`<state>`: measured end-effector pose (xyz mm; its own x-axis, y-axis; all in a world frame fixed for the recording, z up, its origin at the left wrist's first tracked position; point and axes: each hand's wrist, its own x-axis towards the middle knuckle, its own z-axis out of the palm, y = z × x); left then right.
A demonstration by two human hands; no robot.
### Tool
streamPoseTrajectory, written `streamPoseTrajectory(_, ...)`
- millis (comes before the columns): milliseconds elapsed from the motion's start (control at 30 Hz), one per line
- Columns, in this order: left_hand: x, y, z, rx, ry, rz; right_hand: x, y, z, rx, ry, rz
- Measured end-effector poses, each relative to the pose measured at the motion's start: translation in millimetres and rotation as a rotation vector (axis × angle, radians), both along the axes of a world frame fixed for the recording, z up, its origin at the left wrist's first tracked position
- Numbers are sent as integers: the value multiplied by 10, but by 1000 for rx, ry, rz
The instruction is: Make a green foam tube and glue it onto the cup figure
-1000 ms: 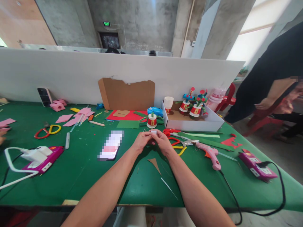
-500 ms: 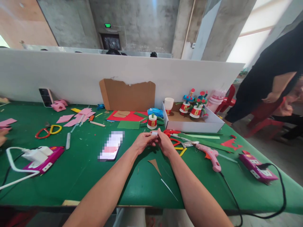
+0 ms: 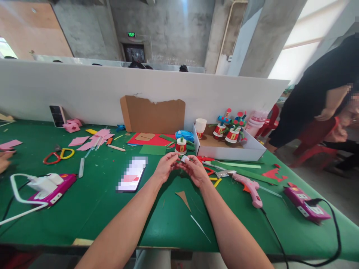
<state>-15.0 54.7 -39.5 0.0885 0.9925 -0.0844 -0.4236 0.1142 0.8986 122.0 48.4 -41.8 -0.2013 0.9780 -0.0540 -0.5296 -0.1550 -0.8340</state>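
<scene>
My left hand (image 3: 166,166) and my right hand (image 3: 197,170) are raised close together over the green table, fingers pinched. Between their fingertips is a small white piece (image 3: 184,158), with a bit of green at its left side; its exact kind is too small to tell. Just beyond stands a small figure made from a red and white paper cup (image 3: 181,146), with green striped spring-like arms. On the table below the hands lie a brown paper scrap (image 3: 183,200) and a thin white strip (image 3: 200,228). A phone (image 3: 133,173) rests left of my left forearm.
A white box (image 3: 230,152) at the back right holds cup figures and a plain cup. Pliers (image 3: 221,173), a pink glue gun (image 3: 249,186) and a purple power strip (image 3: 307,203) lie to the right. Another person's hand (image 3: 4,160) shows at the left edge.
My hands have spread slightly apart and turned, so the white piece is tilted and shows more. The camera view has shifted slightly; the table items stay put.
</scene>
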Motion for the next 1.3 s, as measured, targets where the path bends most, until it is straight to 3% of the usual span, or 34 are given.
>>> streamPoseTrajectory(233, 21, -15, -18, 16, 18, -24, -27, 10, -10, -6, 7, 2)
streamPoseTrajectory(467, 25, -19, -3, 63, 18, 2, -44, 3, 9, -5, -68, -102)
streamPoseTrajectory(600, 29, -4, -25, 101, 42, 38, -40, -8, 11, 4, -90, -48)
streamPoseTrajectory(700, 31, 4, -31, 123, 86, 51, -33, -16, 20, -3, -106, -18)
streamPoseTrajectory(900, 46, -10, 11, 166, 186, 162, -45, -11, 14, -16, -98, -97)
streamPoseTrajectory(1100, 52, -23, 12, 217, 323, 150, -71, -34, 8, 11, -200, -52)
streamPoseTrajectory(1300, 51, -16, -8, 247, 446, 172, -52, -23, 23, 74, -333, -159)
